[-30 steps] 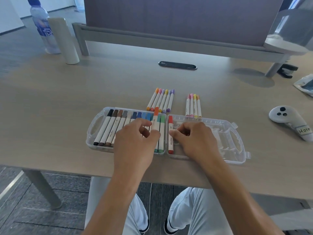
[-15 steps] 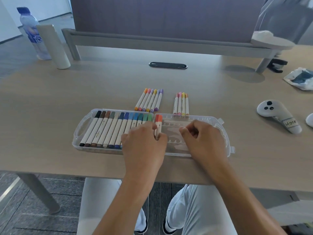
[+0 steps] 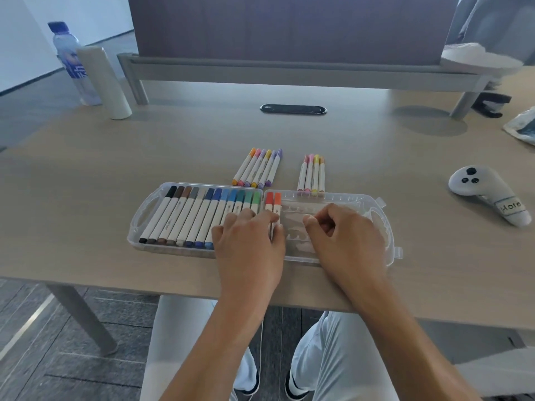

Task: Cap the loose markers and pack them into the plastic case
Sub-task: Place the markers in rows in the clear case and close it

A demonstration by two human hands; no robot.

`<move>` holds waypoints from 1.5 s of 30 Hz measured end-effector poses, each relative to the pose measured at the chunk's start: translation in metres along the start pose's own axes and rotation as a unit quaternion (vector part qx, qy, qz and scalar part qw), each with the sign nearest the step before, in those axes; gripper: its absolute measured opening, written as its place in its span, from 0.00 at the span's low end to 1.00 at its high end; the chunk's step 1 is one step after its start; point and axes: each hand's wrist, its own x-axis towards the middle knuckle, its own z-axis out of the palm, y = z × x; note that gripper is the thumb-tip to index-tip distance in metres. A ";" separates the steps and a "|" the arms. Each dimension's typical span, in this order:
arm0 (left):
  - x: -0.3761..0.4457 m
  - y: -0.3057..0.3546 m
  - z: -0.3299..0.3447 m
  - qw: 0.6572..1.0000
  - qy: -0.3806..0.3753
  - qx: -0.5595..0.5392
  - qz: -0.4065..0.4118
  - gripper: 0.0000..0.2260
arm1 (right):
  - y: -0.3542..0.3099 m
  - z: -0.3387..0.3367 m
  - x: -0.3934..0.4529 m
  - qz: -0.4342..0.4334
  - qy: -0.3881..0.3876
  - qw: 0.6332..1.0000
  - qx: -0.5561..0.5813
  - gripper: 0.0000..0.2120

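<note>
A clear plastic case lies open on the desk. Its left half holds a row of capped markers, from black through blues to greens. In the right half lie a red marker and an orange marker, at that half's left edge. My left hand lies over the case's middle, with thumb and fingers pinching the orange marker's barrel. My right hand rests curled over the bare slots of the right half and holds nothing. Behind the case lie two groups of capped pastel markers.
A white controller lies on the desk to the right. At the far left stand a water bottle and a white cylinder. A dark cable slot sits in front of the partition. A plastic bag lies at the right edge.
The orange marker went from over the left half into the right half beside the red one. My right hand drew away from the red marker and curled over the bare slots.
</note>
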 end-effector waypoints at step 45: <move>0.186 -0.059 -0.001 0.984 -0.150 -0.086 0.046 0.10 | -0.075 0.062 0.164 0.032 -0.097 0.985 -0.142 0.10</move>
